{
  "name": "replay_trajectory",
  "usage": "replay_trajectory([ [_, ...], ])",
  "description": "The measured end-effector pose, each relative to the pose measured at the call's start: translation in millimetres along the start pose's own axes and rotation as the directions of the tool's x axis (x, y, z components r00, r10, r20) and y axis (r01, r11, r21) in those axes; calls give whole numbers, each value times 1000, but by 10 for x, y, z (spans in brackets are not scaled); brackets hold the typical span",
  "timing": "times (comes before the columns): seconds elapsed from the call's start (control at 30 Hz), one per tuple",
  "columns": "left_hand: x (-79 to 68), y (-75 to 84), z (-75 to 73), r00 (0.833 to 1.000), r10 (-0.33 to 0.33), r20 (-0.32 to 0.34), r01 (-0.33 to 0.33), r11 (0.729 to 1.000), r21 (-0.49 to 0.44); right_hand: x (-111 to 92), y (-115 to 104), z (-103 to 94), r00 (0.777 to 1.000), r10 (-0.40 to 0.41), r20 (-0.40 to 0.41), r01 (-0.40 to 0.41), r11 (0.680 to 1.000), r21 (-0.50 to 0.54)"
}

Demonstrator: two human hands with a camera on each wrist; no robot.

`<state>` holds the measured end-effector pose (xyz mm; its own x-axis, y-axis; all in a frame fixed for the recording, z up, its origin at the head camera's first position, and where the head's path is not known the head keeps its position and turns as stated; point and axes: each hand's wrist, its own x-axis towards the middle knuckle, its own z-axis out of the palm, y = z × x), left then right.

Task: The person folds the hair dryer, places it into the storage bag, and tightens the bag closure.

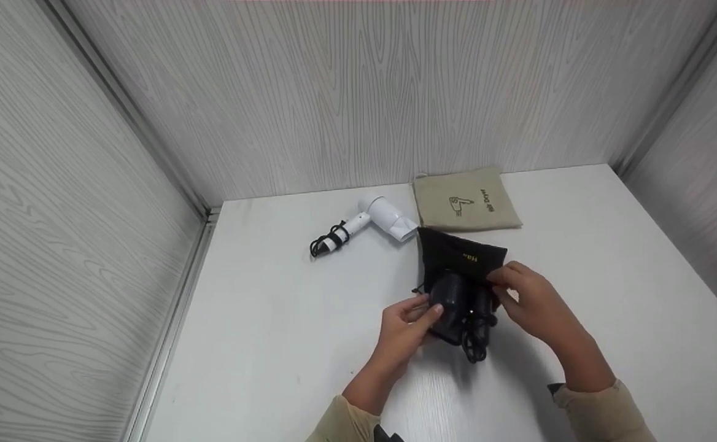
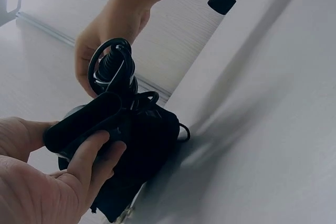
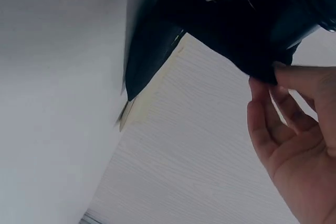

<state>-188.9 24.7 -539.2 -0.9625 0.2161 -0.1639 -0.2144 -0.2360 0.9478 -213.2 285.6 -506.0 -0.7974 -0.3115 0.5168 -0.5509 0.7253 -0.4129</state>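
Observation:
A folded black hair dryer lies partly inside a black cloth pouch with yellow lettering. My left hand grips the dryer's barrel, thumb on top and fingers at its side. In the left wrist view those fingers curl round the barrel near its flat nozzle. With thumb and fingertips my right hand pinches the pouch's edge, as the right wrist view also shows at the cloth. The dryer's bundled cord sticks out toward me beside the handle. The dryer's far end is hidden by the pouch.
A white folding hair dryer with a black tied cord lies behind and left of the pouch. A beige pouch printed with a dryer drawing lies flat near the back wall. Panels stand on both sides of the white table.

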Motion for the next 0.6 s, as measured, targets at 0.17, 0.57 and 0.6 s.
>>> replay_trajectory([
  [0.17, 22, 3, 0, 999, 4, -34, -4, 1000, 12, 7, -58, -17, 998, -16, 55, 4, 977, 212],
  [0.57, 71, -45, -19, 997, 21, -80, -25, 999, -46, -8, -186, -44, 988, 25, 153, -58, 976, 211],
  [0.6, 76, -48, -17, 996, 24, -89, -29, 998, -54, -13, -191, -40, 990, 31, 138, -56, 983, 177],
])
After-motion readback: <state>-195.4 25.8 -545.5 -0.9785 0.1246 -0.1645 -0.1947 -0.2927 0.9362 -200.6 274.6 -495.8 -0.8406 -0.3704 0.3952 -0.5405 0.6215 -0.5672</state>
